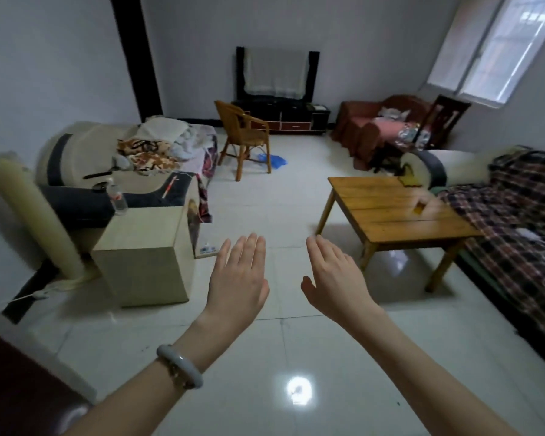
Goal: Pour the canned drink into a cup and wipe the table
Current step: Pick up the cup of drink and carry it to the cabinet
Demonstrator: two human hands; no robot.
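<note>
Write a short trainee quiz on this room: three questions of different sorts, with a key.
1. True or false: the left hand and the right hand are both open and hold nothing.
2. The clear plastic bottle stands on: A) the wicker armchair, B) the beige box-shaped cabinet, C) the white tiled floor.
3. Which wrist wears the pale smooth bangle?
Key: 1 true; 2 B; 3 left.

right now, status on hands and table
left hand open, right hand open, no grip on anything. table ahead right, small blurred thing on it. nothing blocks the way.
</note>
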